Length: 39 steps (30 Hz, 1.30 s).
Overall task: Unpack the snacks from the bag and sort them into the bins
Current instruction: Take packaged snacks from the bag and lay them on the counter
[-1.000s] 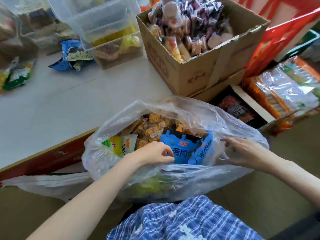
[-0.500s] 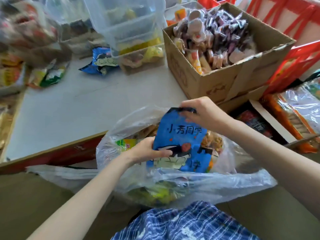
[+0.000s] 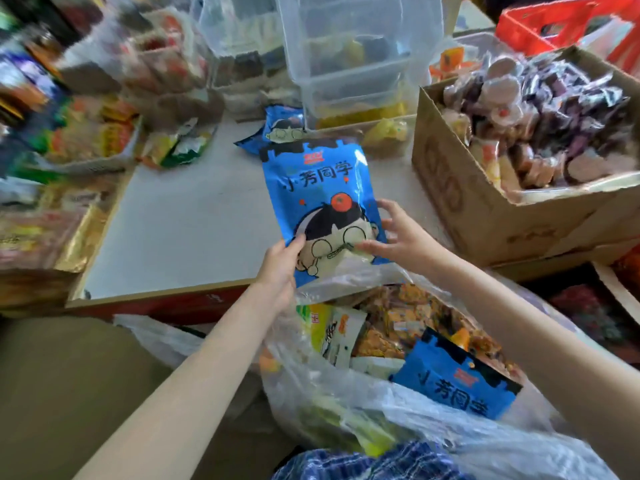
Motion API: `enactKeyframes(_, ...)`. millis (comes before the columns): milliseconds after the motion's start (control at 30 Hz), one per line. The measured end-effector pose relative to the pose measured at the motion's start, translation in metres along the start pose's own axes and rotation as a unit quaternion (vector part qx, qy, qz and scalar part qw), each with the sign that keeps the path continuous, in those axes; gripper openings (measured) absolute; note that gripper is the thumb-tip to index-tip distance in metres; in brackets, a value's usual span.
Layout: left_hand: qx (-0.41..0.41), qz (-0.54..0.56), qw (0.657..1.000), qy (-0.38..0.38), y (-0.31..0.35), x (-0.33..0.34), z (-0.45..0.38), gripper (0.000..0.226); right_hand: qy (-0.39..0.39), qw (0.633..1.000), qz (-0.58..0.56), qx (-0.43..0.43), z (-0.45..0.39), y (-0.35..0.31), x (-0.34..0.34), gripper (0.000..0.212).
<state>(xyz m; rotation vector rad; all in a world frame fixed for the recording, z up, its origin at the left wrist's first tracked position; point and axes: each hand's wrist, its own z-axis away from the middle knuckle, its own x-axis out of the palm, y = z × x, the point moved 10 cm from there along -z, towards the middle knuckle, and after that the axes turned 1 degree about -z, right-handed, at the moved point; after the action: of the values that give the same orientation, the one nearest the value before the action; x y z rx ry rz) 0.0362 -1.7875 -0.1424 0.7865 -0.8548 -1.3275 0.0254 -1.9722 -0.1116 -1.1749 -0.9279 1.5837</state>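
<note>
A blue snack packet (image 3: 318, 188) with a cartoon face is held up over the white table (image 3: 180, 230). My left hand (image 3: 280, 268) grips its lower left corner, thumb on the front. My right hand (image 3: 398, 237) holds the lower right edge, thumb on the front and fingers spread behind. Below them lies the clear plastic bag (image 3: 381, 420) on my lap, holding a second blue packet (image 3: 457, 382), a yellow-green packet (image 3: 329, 327) and orange snack packs (image 3: 408, 320). Clear plastic bins (image 3: 353, 60) stand stacked at the back of the table.
A cardboard box (image 3: 460, 202) full of small wrapped snacks sits at the right. Another blue packet (image 3: 280, 129) lies by the bins. Trays and bags of snacks (image 3: 86, 133) crowd the left side. A red crate (image 3: 568, 26) stands at the far right.
The blue packet has come out of the bag and risen over the table. My right hand shifted from its top edge to its lower right side. The view tilted up.
</note>
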Motion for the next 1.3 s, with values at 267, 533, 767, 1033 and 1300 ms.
enactKeyframes(267, -0.040, 0.023, 0.999, -0.013, 0.037, -0.063, -0.083, 0.019, 0.017, 0.916, -0.389, 0.095, -0.107, -0.003, 0.075, 0.041)
enactKeyframes(533, -0.015, -0.034, 0.996, 0.085, 0.081, -0.171, -0.196, 0.021, 0.121, 0.867, -0.459, 0.150, -0.294, -0.024, 0.125, 0.053)
enactKeyframes(767, 0.001, -0.102, 0.989, 0.107, 0.095, -0.203, -0.239, 0.028, 0.219, 0.909, -0.327, 0.140, -0.402, -0.045, 0.104, 0.048)
enactKeyframes(1033, -0.022, -0.130, 0.991, 0.030, 0.063, -0.163, -0.211, 0.025, 0.086, 0.951, -0.254, 0.152, -0.302, -0.038, 0.092, 0.034)
enactKeyframes(1300, 0.081, -0.186, 0.969, -0.138, 0.064, -0.067, -0.097, 0.028, -0.019, 0.991, -0.072, 0.113, -0.115, -0.036, 0.008, 0.016)
